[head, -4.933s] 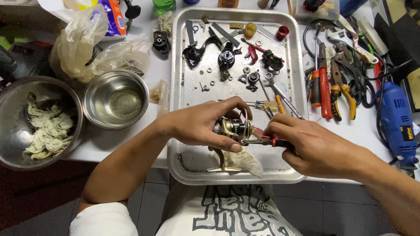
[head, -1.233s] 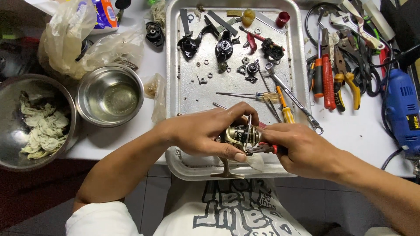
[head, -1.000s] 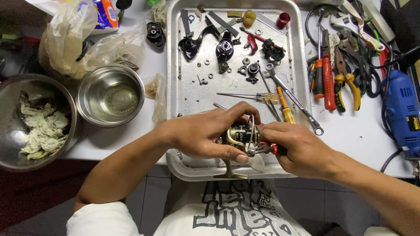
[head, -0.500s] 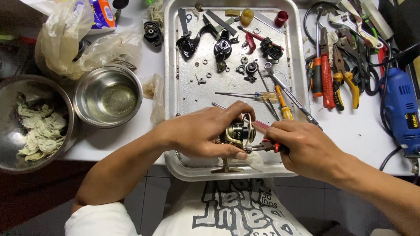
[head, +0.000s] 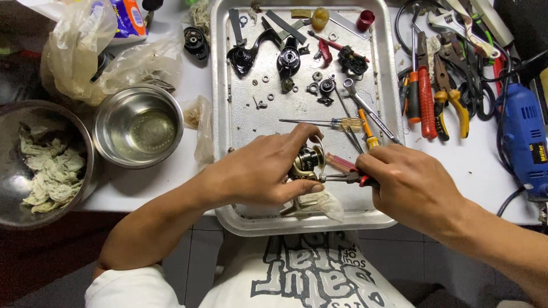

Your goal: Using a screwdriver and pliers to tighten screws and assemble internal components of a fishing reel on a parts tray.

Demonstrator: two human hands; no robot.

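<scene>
While left hand [head: 260, 171] grips reel [head: 307, 162], tray rim [head: 308, 227] just below.

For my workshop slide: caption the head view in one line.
Left hand grips a fishing reel over a metal tray while right hand applies a red-handled tool.

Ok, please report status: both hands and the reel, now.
Left hand grips fishing reel over metal tray. Right hand holds red-handled tool against reel. Loose parts farther up the tray, apart.

Hands [head: 337, 177] grip reel [head: 307, 162] — over tray [head: 220, 85].
</scene>
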